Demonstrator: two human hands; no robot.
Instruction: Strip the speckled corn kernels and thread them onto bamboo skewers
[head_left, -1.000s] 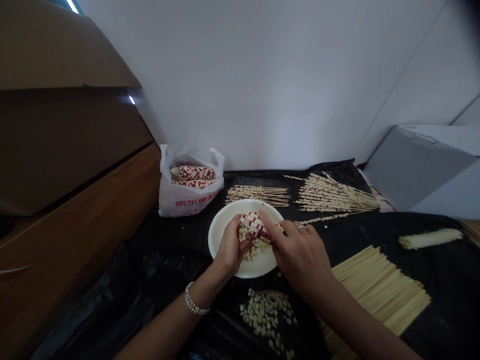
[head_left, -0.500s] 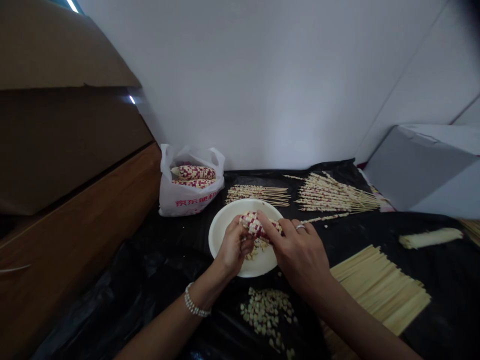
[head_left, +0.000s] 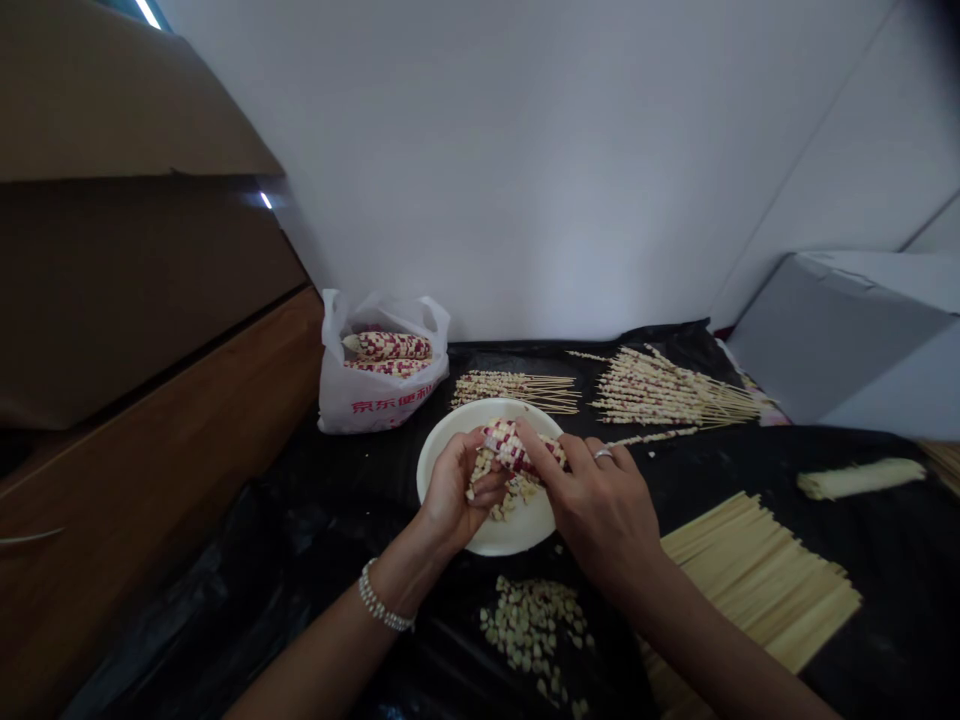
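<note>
A red-and-cream ear of corn is held above a white bowl. My right hand wraps its right end, the thumb lying along the kernels; a ring is on one finger. My left hand touches the left end with its thumb, fingers curled underneath, with pale kernels at the fingers. Part of the cob is hidden behind the right hand. More loose kernels lie in the bowl. A beaded bracelet circles my left wrist.
Behind the bowl stand a plastic bag of corn ears and two groups of kernel-threaded sticks. Bare sticks lie at right, near a pale bundle. Scattered kernels rest on black plastic sheeting.
My left hand has shifted slightly left and its fingers have loosened, showing kernels beside them. The right hand and the ear of corn have barely moved.
</note>
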